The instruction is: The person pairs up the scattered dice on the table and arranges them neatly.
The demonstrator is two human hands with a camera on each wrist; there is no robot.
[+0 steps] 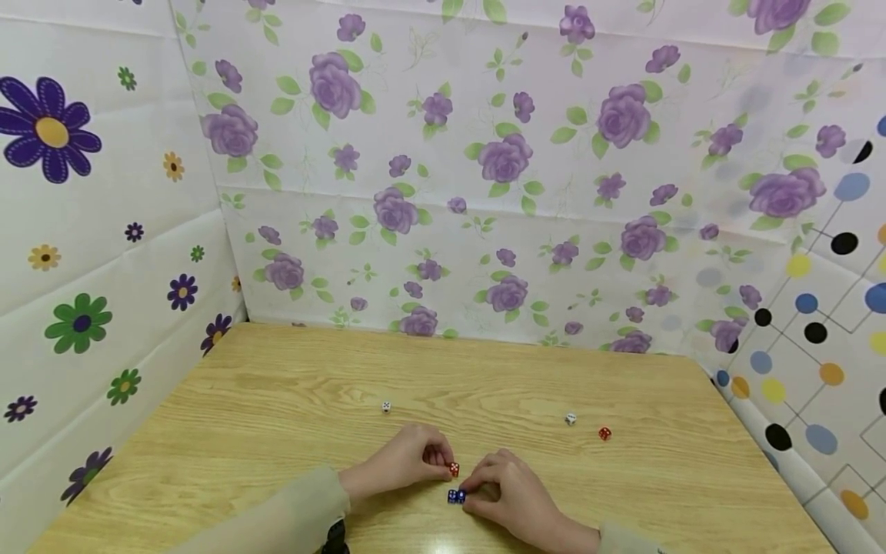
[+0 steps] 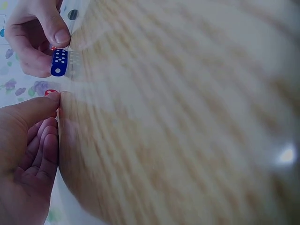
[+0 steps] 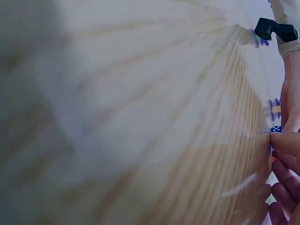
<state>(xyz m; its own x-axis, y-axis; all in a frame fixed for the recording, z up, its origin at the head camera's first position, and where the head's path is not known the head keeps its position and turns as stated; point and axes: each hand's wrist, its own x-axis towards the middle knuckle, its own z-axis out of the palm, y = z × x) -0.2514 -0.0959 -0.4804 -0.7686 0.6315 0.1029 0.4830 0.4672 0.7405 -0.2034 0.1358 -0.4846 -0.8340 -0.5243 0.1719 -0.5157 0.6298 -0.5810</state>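
- Head view, leftmost: a white die (image 1: 386, 406) rests on the table (image 1: 277, 385), out of any grasp.
- Left hand (image 1: 404, 459): thumb and fingers pinch a red die (image 1: 454, 468), probably by the tips because so small a cube suits no fuller grasp.
- Blue dice (image 1: 452, 496): side by side, just nearer the person.
- Right hand (image 1: 515, 496): thumb and forefinger pinch the pair's right end, likely to steady both.
- Second white die (image 1: 571, 418), loose red die (image 1: 605, 433): near each other at right, unheld.

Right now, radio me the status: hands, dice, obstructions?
Left hand pinching red die. Right hand pinching blue die, second blue die beside it. White dice, second red die farther off; nothing seen blocking.
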